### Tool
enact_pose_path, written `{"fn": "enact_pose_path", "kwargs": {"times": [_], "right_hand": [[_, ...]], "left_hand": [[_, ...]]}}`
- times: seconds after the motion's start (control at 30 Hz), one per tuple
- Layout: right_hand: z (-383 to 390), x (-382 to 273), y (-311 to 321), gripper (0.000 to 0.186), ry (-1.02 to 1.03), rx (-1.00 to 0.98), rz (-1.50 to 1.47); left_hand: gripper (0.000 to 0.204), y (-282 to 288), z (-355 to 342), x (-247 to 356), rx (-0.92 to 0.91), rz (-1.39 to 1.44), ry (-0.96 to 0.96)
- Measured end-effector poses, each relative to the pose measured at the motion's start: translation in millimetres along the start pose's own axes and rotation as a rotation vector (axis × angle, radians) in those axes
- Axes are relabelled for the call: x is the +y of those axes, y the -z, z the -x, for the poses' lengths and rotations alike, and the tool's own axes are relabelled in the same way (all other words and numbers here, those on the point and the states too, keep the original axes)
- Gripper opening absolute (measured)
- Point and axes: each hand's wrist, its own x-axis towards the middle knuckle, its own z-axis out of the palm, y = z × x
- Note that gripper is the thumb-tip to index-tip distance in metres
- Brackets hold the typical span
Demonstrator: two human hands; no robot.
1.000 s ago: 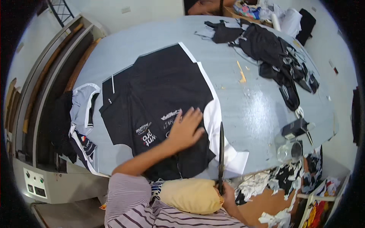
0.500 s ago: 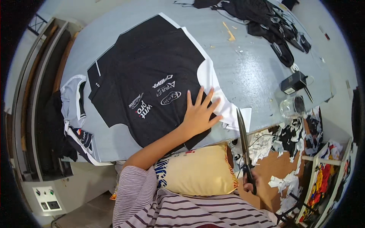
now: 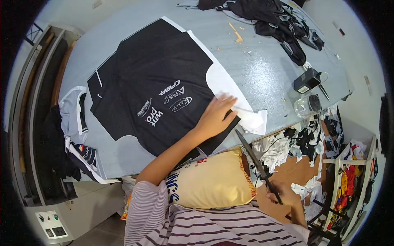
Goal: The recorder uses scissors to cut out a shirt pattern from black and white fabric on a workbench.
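A black fabric piece (image 3: 139, 78) printed with white lettering lies on the blue-grey table, a white margin (image 3: 230, 88) running along its right edge. Over its lower right part rests my left hand (image 3: 216, 115), palm down and slightly blurred at the fingertips. My right hand (image 3: 281, 192) grips a long pair of shears (image 3: 258, 164) by the handles, below the table's front edge. Their blades point up and left, with the tips close to the fabric's lower right corner. Whether the tips touch the cloth I cannot tell.
A yellow cushion (image 3: 209, 178) sits against the table's front edge. At left lies a grey and black fabric bundle (image 3: 74, 119). Dark cloth (image 3: 275, 20) is heaped at the far right, nearer a black box (image 3: 307, 80) and a clear jar (image 3: 305, 105). White scraps (image 3: 275, 151) litter the floor.
My left hand's fingers have drawn closer together on the cloth. The shears have swung from nearly upright to a left-leaning slant, their tips now nearer the fabric's corner.
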Motion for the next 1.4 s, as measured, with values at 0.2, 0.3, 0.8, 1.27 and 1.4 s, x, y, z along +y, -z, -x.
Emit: {"fn": "enact_pose_path", "kwargs": {"times": [0.2, 0.3, 0.8, 1.27, 1.4], "right_hand": [[-19, -27, 32, 0.043, 0.027, -0.223, 0.093], [-24, -38, 43, 0.044, 0.027, -0.246, 0.159], [-69, -79, 50, 0.042, 0.029, -0.176, 0.398], [-75, -74, 61, 0.058, 0.017, -0.111, 0.563], [-73, -78, 58, 0.056, -0.005, -0.063, 0.517]], "left_hand": [[0.068, 21, 48, 8, -0.056, -0.857, -0.063], [0.073, 36, 54, 6, -0.117, -0.844, -0.030], [0.101, 43, 57, 0, -0.140, -0.808, -0.015], [0.103, 43, 60, -3, -0.077, -0.779, -0.051], [0.103, 44, 60, -2, -0.075, -0.768, -0.049]]}}
